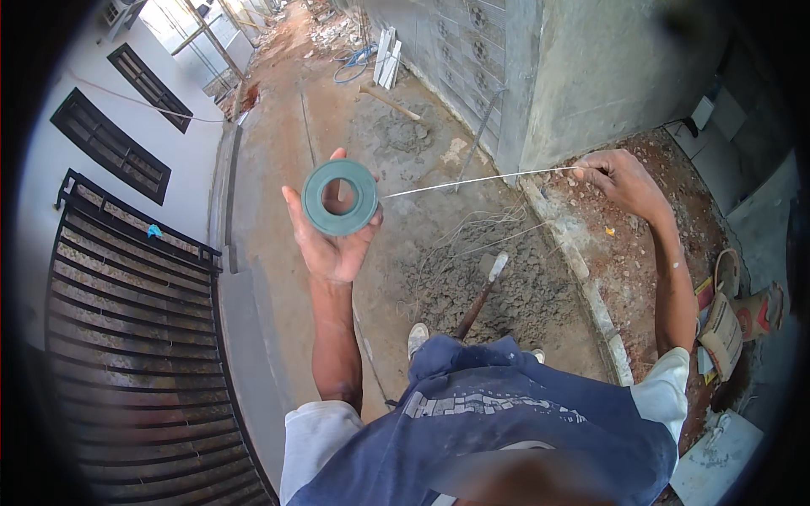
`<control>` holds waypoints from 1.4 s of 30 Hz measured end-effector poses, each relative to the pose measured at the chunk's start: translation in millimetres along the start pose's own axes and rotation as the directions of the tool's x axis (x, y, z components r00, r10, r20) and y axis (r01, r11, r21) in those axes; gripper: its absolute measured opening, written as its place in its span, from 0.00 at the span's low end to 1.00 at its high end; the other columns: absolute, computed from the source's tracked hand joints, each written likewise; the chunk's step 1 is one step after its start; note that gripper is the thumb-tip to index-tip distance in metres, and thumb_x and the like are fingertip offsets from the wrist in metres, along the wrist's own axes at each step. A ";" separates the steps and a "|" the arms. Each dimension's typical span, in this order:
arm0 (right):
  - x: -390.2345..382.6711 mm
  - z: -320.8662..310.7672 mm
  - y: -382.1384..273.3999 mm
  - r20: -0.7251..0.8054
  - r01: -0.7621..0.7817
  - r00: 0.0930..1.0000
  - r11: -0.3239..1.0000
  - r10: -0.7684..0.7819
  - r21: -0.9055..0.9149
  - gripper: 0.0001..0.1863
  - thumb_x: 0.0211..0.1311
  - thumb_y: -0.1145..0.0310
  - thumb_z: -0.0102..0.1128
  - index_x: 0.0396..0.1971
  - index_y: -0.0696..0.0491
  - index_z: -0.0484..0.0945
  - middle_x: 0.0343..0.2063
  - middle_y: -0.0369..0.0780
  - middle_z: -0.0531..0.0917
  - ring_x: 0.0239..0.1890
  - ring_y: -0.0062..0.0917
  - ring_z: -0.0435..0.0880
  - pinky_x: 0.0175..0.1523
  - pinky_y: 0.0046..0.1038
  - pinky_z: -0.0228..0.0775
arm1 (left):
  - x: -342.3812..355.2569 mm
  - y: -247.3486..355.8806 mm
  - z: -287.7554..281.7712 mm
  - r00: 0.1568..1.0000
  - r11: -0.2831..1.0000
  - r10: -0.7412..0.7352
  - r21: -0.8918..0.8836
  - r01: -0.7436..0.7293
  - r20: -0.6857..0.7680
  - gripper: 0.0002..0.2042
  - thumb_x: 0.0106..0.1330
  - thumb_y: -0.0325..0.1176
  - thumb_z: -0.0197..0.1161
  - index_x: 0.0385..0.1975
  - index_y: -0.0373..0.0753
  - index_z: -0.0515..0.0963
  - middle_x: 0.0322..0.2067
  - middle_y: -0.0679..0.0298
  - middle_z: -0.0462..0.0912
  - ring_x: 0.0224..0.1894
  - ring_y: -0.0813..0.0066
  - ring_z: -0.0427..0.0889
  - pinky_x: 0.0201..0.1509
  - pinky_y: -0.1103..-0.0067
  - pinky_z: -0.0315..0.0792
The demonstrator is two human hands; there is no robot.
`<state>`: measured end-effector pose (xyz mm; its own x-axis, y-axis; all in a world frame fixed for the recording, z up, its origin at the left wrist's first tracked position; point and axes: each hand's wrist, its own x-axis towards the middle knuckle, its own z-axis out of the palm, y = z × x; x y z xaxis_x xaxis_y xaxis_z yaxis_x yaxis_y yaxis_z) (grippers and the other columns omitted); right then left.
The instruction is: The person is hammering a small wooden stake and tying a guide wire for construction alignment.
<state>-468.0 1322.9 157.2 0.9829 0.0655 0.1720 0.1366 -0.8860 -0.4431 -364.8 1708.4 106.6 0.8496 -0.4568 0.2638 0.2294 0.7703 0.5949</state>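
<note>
My left hand [334,255] is raised at centre left, its fingers wrapped round a green ring-shaped string reel [314,199] with an open hole in its middle. A thin white string [483,179] runs taut from the reel's right side to my right hand [626,181]. The fingers of that hand pinch the string, over the rubble strip at the right. Below the taut string, loose loops of pale string [460,236] lie on the ground and over a heap of wet mortar [531,291].
A wooden-handled tool [477,309] rests on the mortar in front of my feet. Another long-handled tool [390,103] lies farther off by a smaller heap. A concrete kerb [567,240] borders the rubble; torn bags [722,333] stand at right, a black barred gate [139,337] at left.
</note>
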 end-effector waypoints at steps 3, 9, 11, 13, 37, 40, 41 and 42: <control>-8.4 42.7 23.0 0.237 -0.046 0.958 0.907 0.158 -0.418 0.25 0.56 0.52 0.64 0.51 0.48 0.78 0.56 0.42 0.76 0.58 0.35 0.73 0.62 0.42 0.65 | 16.3 -1.8 7.2 0.995 0.980 0.035 0.199 -0.016 -0.092 0.41 0.67 0.69 0.35 0.66 0.39 0.61 0.46 0.52 0.77 0.32 0.67 0.76 0.32 0.75 0.72; 22.2 139.7 -67.0 -0.067 0.198 0.980 0.911 -0.187 0.363 0.46 0.59 0.49 0.63 0.70 0.50 0.49 0.64 0.53 0.64 0.68 0.36 0.61 0.69 0.43 0.56 | 28.5 -43.1 46.8 0.996 0.869 -0.079 0.487 0.085 -0.032 0.40 0.67 0.69 0.33 0.64 0.39 0.63 0.46 0.61 0.78 0.38 0.77 0.80 0.33 0.77 0.76; 29.1 160.9 -69.7 0.075 0.081 0.983 0.761 -0.169 0.644 0.39 0.63 0.49 0.60 0.67 0.51 0.56 0.58 0.50 0.71 0.61 0.35 0.69 0.64 0.41 0.63 | 33.6 -47.8 60.1 0.994 0.826 -0.067 0.553 0.107 -0.092 0.39 0.67 0.69 0.33 0.63 0.40 0.63 0.45 0.64 0.78 0.37 0.77 0.79 0.33 0.78 0.76; 35.9 161.1 -67.7 0.213 -0.060 0.950 0.536 -0.227 0.842 0.32 0.66 0.50 0.57 0.64 0.51 0.63 0.52 0.47 0.79 0.55 0.33 0.78 0.58 0.39 0.69 | 38.0 -44.5 47.3 0.991 0.792 -0.045 0.600 0.110 -0.123 0.39 0.67 0.69 0.34 0.63 0.42 0.63 0.44 0.65 0.78 0.37 0.79 0.78 0.32 0.80 0.74; 113.5 101.6 0.2 -0.160 0.103 0.984 0.986 -0.082 0.132 0.18 0.70 0.55 0.49 0.39 0.53 0.83 0.33 0.44 0.85 0.35 0.31 0.84 0.41 0.36 0.73 | 28.9 -101.9 5.7 0.977 0.442 0.153 0.875 -0.199 0.146 0.32 0.69 0.62 0.37 0.60 0.40 0.64 0.51 0.55 0.71 0.50 0.61 0.74 0.52 0.69 0.69; 67.6 201.9 1.7 0.045 0.137 0.987 0.962 -0.151 0.236 0.14 0.68 0.59 0.49 0.40 0.48 0.82 0.34 0.44 0.84 0.39 0.36 0.84 0.44 0.39 0.74 | 35.4 -90.0 17.9 0.993 0.678 0.077 0.735 0.017 -0.094 0.33 0.68 0.64 0.35 0.62 0.44 0.62 0.49 0.63 0.71 0.45 0.74 0.73 0.44 0.75 0.69; 45.5 211.9 -25.4 0.078 0.218 0.968 0.950 -0.240 0.222 0.11 0.66 0.63 0.51 0.40 0.47 0.81 0.34 0.43 0.85 0.38 0.36 0.84 0.42 0.40 0.75 | 40.8 -89.2 12.6 0.979 0.614 0.074 0.782 0.104 -0.188 0.32 0.69 0.63 0.35 0.62 0.43 0.61 0.49 0.61 0.70 0.45 0.73 0.72 0.44 0.75 0.70; 33.4 207.0 -57.7 0.191 0.178 0.962 0.979 -0.195 0.099 0.10 0.65 0.65 0.52 0.40 0.47 0.81 0.34 0.41 0.85 0.37 0.36 0.85 0.41 0.40 0.75 | 43.9 -91.8 8.2 0.956 0.542 0.076 0.816 0.200 -0.285 0.32 0.70 0.62 0.35 0.62 0.42 0.60 0.49 0.58 0.68 0.45 0.72 0.72 0.45 0.75 0.71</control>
<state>-417.5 1471.3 6.4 0.9426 0.3233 0.0838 0.3214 -0.8101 -0.4904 -352.5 1614.0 69.7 0.9645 -0.2516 0.0808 -0.0929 -0.0368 0.9950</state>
